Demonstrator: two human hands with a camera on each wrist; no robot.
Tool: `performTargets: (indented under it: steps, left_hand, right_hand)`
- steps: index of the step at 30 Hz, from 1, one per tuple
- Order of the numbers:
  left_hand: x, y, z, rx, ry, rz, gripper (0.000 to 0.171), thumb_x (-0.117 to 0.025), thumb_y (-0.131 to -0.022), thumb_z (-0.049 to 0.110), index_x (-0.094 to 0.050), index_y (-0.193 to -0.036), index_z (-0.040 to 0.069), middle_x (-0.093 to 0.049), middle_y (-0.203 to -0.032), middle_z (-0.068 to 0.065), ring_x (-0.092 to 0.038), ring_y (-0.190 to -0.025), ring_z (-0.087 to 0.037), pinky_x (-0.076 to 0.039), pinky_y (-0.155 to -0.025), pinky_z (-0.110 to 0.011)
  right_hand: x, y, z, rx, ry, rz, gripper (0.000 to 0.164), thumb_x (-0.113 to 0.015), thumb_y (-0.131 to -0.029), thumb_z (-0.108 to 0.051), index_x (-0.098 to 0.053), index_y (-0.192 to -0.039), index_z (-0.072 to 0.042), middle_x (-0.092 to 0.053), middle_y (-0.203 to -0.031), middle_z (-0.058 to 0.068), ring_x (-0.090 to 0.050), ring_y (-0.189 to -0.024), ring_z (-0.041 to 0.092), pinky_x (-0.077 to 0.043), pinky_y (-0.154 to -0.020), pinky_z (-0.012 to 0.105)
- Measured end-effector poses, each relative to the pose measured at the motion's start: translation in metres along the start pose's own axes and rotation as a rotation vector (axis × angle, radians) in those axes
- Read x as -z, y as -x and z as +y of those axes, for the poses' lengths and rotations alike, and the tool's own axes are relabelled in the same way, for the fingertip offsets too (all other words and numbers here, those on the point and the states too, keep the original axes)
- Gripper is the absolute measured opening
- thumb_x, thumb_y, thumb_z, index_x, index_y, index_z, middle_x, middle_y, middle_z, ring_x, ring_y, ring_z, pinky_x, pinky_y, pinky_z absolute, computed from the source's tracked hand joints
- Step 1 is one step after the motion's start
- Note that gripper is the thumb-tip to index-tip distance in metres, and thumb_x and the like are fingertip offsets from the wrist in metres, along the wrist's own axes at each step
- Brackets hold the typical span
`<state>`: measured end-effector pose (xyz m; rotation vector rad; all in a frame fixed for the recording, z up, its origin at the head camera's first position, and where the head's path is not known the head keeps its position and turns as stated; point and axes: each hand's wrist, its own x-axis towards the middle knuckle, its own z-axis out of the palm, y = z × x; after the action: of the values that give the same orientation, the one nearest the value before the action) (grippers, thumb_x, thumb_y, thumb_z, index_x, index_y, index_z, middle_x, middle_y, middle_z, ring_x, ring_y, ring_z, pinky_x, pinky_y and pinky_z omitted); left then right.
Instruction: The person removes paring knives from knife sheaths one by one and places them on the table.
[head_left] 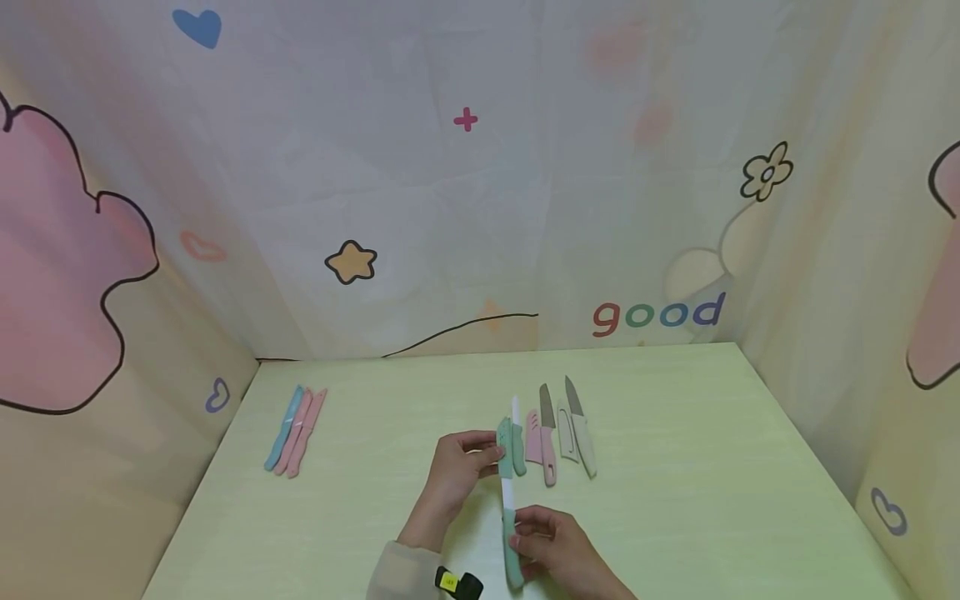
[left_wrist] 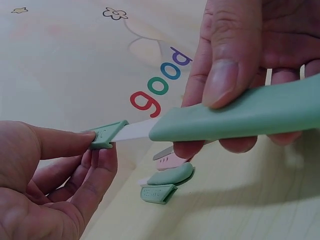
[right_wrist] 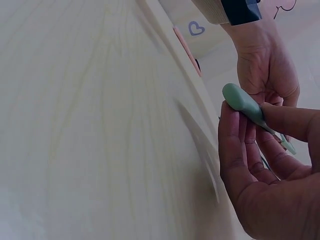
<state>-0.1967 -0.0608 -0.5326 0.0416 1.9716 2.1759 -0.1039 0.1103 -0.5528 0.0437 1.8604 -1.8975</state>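
Observation:
Over the table's near middle, my left hand (head_left: 459, 467) pinches a green knife sheath (left_wrist: 103, 136) between thumb and fingers. My right hand (head_left: 551, 546) grips the green handle of a knife (head_left: 512, 550). The white blade (left_wrist: 137, 131) runs between handle and sheath, its tip end inside the sheath. Just beyond lies a second green knife (head_left: 518, 450) with a white blade, and in the left wrist view another green sheath (left_wrist: 158, 194) lies beside it.
To the right lie a pink knife (head_left: 548, 450) with its pink sheath (head_left: 533, 442) and a white-handled knife (head_left: 584, 446) with its pale sheath (head_left: 567, 432), both blades bare. At the far left, a blue knife (head_left: 285, 429) lies beside two pink knives (head_left: 307, 433). Printed curtains surround the table.

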Motion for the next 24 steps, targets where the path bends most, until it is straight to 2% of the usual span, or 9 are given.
performTargets:
  steps: [6,24]
  left_hand:
    - [0.0027,-0.0027,-0.003,-0.006,0.018,-0.015,0.021,-0.069,-0.086,0.0,-0.068,-0.106,-0.005,-0.066,-0.101,-0.019,-0.066,-0.087,-0.026,-0.061,-0.075,-0.035]
    - [0.0044,-0.0052,-0.001,0.008,0.003,0.035,0.024,-0.07,-0.086,0.003,-0.068,-0.108,-0.004,-0.066,-0.103,-0.019,-0.066,-0.086,-0.024,-0.061,-0.075,-0.033]
  right_hand:
    - [-0.0001,-0.0002,0.0006,0.007,-0.015,-0.014,0.036,-0.066,-0.09,-0.011,-0.056,-0.121,0.007,-0.065,-0.094,0.006,-0.061,-0.083,0.02,-0.061,-0.07,0.038]
    - [0.0004,-0.0012,0.0072,-0.009,-0.013,-0.026,0.036,-0.067,-0.089,-0.012,-0.057,-0.12,0.006,-0.066,-0.095,0.007,-0.061,-0.081,0.02,-0.061,-0.07,0.038]
